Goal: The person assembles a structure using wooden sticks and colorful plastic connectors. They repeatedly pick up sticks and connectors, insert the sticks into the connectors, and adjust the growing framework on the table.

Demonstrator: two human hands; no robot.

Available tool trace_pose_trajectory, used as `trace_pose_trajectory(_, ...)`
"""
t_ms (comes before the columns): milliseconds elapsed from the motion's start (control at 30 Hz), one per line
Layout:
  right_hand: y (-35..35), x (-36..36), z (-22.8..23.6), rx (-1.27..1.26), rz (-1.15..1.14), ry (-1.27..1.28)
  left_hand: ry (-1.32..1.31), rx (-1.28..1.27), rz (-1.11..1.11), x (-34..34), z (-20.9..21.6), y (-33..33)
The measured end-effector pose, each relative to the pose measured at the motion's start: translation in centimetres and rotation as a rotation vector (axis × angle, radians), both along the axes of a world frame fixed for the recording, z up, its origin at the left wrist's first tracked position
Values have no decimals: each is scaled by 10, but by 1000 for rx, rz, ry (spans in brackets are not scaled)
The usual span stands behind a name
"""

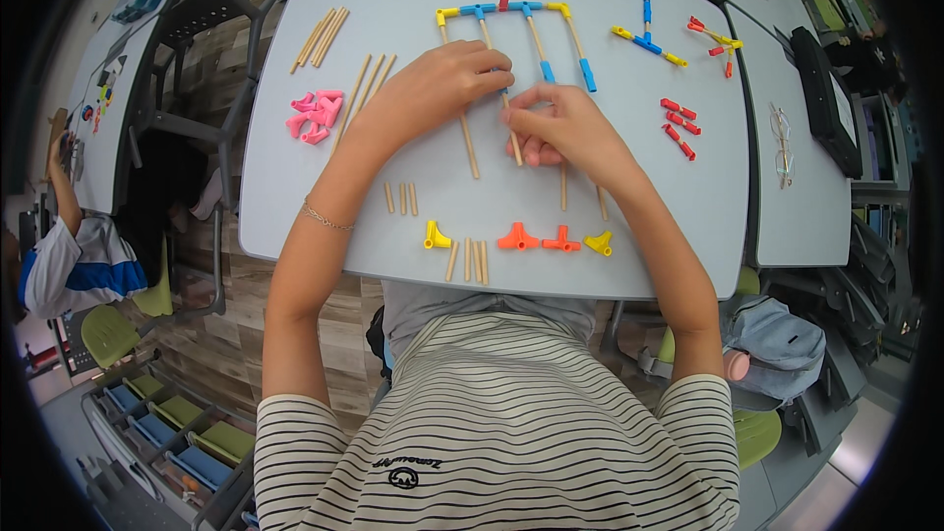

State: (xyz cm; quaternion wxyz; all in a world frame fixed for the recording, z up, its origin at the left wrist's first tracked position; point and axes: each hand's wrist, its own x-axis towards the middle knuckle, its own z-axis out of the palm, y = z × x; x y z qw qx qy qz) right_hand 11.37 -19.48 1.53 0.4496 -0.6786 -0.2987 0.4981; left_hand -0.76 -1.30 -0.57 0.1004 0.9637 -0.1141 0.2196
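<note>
On the grey table point(649, 216) lies a row of joined blue connectors point(492, 10) with a red piece in its middle and yellow corner connectors point(559, 10) at its ends. Wooden sticks run from it toward me, two showing blue sleeves point(587, 75). My left hand point(433, 84) rests over the left sticks, fingertips closed round a small blue sleeve that barely shows. My right hand point(580, 133) pinches a wooden stick point(518, 147) just below that sleeve. Another loose-ended stick point(470, 147) passes under my left hand, and two more emerge below my right hand.
Pink connectors point(315, 116) and long sticks point(320, 37) lie left. Short sticks point(401, 199), orange connectors point(518, 236) and yellow connectors point(598, 243) line the near side. Red pieces point(678, 128) and joined connectors point(647, 41) lie right. Glasses point(782, 147) rest on the adjoining table.
</note>
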Motion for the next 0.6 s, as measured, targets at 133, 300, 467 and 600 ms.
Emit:
trace_pose_trajectory(133,0,6,-1,-19,109,11,-20,45,-22,1,-1,1)
trace_pose_trajectory(300,1,2,-3,60,13,110,-6,141,-42,0,2,0)
trace_pose_trajectory(467,2,1,-9,82,2,178,-86,184,-66,2,-2,0)
trace_pose_trajectory(600,0,1,-6,86,-19,226,-122,196,-69,1,-2,0)
